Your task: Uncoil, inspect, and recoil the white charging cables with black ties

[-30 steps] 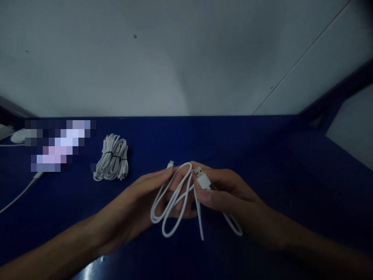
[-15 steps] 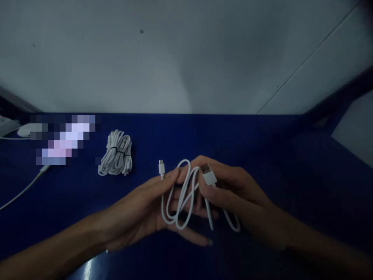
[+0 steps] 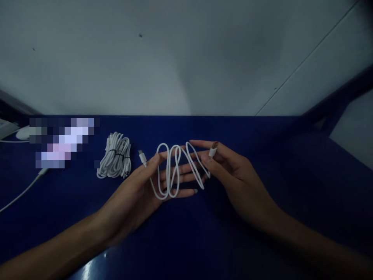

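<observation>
A white USB cable (image 3: 177, 171) hangs in loose zigzag loops between my two hands. My left hand (image 3: 151, 179) lies under the loops with its fingers stretched out to the right, its thumb pressing the cable near the small plug (image 3: 142, 156), which sticks up past the thumb. My right hand (image 3: 233, 167) pinches the other end between thumb and finger, with the larger USB-A plug (image 3: 213, 149) pointing up. To the left of my hands lies a bundle of white cables (image 3: 115, 157), held together by dark ties.
The blue table (image 3: 186, 241) reaches back to a pale wall (image 3: 163, 62). At the left are a pixelated bright object (image 3: 68, 142), a white cable (image 3: 23, 193) leading to it, and a white mouse-like object (image 3: 23, 133).
Both hands have moved up, away from me, and the left also leftward. The loops between them are spread wider, and the USB-A plug has turned more upright.
</observation>
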A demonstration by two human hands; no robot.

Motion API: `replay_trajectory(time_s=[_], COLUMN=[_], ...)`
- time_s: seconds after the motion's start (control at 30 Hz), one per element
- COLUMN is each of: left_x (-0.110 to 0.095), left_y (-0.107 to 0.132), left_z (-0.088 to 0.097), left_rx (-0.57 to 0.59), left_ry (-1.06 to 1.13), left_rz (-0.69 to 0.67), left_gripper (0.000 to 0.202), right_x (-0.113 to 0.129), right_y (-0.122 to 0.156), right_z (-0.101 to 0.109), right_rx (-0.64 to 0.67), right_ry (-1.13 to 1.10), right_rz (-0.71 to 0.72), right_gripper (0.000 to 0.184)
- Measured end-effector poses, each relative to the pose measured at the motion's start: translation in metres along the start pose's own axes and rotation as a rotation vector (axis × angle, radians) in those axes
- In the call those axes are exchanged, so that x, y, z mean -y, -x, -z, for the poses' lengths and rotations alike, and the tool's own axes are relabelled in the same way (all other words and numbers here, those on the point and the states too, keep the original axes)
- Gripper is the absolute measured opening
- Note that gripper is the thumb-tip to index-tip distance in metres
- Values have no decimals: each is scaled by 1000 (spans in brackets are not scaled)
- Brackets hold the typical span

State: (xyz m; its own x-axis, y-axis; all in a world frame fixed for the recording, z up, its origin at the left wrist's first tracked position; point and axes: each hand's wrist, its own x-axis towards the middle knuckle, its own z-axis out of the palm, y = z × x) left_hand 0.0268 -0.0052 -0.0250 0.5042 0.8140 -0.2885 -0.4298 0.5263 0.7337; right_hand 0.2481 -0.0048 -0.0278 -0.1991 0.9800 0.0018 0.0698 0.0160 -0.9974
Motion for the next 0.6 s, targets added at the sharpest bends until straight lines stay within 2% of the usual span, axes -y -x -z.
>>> replay_trajectory(time_s=[0.3, 0.5, 0.6], left_x=[3, 3, 3], left_y=[2, 2, 1], left_z=[6, 3, 0], left_rx=[-35, -69, -68], left_ry=[-18, -7, 2], left_rz=[13, -11, -15], left_gripper=[49, 44, 42], right_x=[1, -8, -9], right_y=[-3, -6, -5], right_z=[-1, -5, -6], right_rx=[-22, 109, 136], right_ry=[-62, -289, -296], right_rz=[-165, -252, -236], right_gripper=[27, 27, 29])
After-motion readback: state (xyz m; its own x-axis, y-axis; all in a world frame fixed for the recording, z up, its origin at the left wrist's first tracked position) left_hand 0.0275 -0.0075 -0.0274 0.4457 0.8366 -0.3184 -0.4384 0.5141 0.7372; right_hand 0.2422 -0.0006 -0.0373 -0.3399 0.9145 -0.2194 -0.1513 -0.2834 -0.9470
